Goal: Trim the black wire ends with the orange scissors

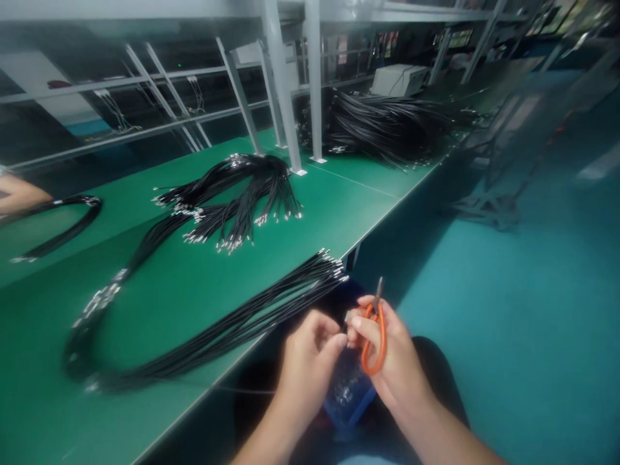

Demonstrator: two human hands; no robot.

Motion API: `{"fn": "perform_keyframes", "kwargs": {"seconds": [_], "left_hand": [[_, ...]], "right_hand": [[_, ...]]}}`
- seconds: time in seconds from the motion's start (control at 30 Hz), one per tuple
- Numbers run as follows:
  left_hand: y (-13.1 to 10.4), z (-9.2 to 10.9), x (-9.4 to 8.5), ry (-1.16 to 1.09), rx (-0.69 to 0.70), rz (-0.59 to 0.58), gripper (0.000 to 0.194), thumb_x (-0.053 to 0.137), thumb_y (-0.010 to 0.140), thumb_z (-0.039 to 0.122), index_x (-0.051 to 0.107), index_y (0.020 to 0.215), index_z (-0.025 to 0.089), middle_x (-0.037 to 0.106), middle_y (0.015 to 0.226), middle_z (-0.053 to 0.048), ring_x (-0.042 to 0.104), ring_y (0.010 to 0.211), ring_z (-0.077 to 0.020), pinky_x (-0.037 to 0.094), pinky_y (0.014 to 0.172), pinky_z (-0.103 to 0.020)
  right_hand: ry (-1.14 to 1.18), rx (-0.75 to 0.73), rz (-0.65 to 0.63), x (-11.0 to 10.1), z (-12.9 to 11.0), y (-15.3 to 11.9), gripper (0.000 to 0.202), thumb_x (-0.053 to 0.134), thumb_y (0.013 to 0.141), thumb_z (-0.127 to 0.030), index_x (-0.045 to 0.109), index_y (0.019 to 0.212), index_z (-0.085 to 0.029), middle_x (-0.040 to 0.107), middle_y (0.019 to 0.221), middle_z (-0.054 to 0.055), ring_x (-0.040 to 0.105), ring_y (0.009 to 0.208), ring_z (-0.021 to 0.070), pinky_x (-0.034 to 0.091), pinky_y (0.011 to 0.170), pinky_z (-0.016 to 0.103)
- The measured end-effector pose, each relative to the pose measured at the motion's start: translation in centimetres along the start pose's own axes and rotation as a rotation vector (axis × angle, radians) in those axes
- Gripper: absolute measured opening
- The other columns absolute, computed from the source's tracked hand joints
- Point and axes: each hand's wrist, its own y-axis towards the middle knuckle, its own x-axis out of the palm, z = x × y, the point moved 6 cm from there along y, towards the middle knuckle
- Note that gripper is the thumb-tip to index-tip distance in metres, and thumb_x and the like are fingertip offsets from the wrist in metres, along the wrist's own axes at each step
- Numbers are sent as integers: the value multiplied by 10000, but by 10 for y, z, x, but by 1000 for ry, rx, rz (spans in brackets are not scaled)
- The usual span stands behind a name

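Note:
Close together above my lap are both hands. My left hand [312,352] is closed, thumb and fingers pinched on the dark end of a thin black cable. Orange-handled scissors [381,342] hang in my right hand [394,352], blades pointing up and away. The thumb and fingertips of that hand also pinch at a small pale connector [347,316] beside my left fingertips. A long bundle of black cables [213,342] curves over the green table [159,303], its silver-tipped ends at the table's edge just beyond my hands.
A blue bin [349,403] sits below my hands. More cable bundles [242,194] lie mid-table, and a large pile [387,126] is farther back near a white box [400,80]. Metal shelf posts [285,97] stand on the table. At the far left, another person's arm [22,194] touches a curved bundle.

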Motion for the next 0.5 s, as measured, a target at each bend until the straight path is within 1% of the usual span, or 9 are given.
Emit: {"fn": "perform_keyframes", "kwargs": {"seconds": [0.13, 0.27, 0.37, 0.5], "left_hand": [[2, -3, -1, -87, -8, -53, 162, 585, 832, 288, 534, 724, 179, 573, 661, 26, 470, 571, -97, 343, 526, -197], [3, -4, -2, -119, -37, -50, 195, 606, 817, 322, 537, 715, 172, 544, 631, 33, 422, 531, -83, 316, 495, -191], [2, -5, -2, -117, -50, -43, 214, 613, 811, 336, 534, 703, 169, 539, 618, 33, 423, 534, -86, 317, 497, -191], [1, -3, -2, -99, -47, -33, 216, 615, 808, 338, 542, 700, 166, 564, 633, 21, 463, 567, -103, 344, 526, -199]], "right_hand": [[-8, -50, 13, 4, -3, -2, 281, 635, 744, -86, 498, 945, -227, 600, 671, -61, 519, 544, 78, 436, 557, 202], [-12, -63, 27, 5, -3, -3, 313, 663, 726, -101, 499, 964, -222, 644, 742, -37, 553, 598, 87, 456, 586, 208], [-52, -81, 41, 5, -4, -2, 326, 687, 709, -113, 501, 955, -220, 649, 741, -39, 558, 591, 87, 461, 577, 209], [-113, -118, 56, 4, -6, -2, 303, 690, 712, -133, 503, 933, -221, 636, 703, -53, 565, 565, 90, 461, 561, 211]]}}
